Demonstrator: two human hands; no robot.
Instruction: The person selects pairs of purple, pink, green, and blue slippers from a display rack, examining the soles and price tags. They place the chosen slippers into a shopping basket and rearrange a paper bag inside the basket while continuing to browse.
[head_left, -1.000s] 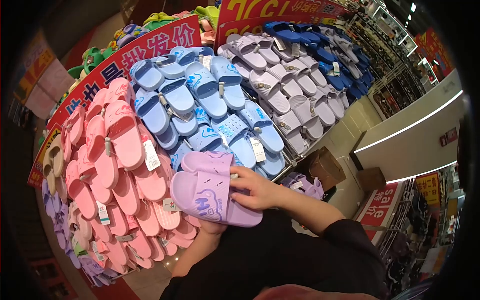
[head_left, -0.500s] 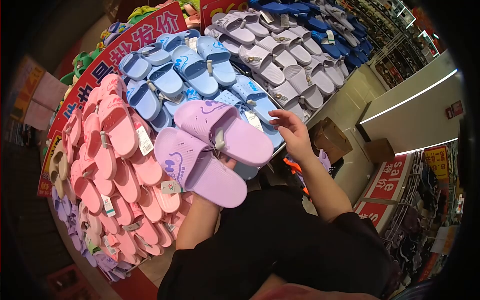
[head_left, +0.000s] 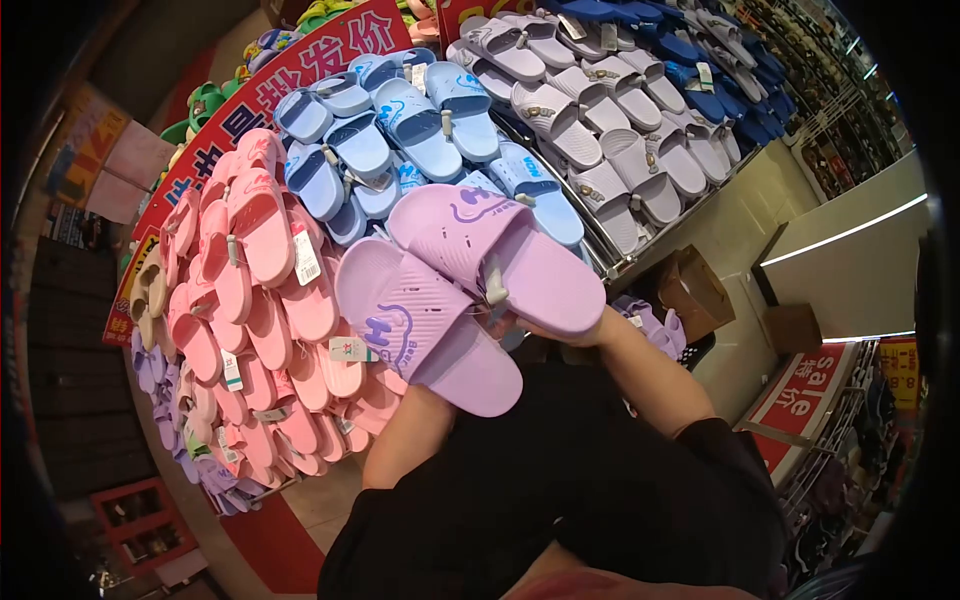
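Directly ahead in the head view, a sloped display rack point(head_left: 612, 262) carries slippers grouped by colour: pink slippers point(head_left: 262, 300) at left, light blue slippers point(head_left: 420, 125) in the middle, pale lilac-grey slippers point(head_left: 610, 130) and dark blue slippers point(head_left: 700, 50) at right, too many to count. A red sign point(head_left: 270, 95) runs behind them; a cardboard box point(head_left: 693, 290) sits on the floor below. Two purple slippers point(head_left: 450, 290), joined by a plastic tie and bearing a printed cartoon, are held up before the rack. The left hand point(head_left: 440, 392) and right hand point(head_left: 560, 330) grip them from beneath, mostly hidden.
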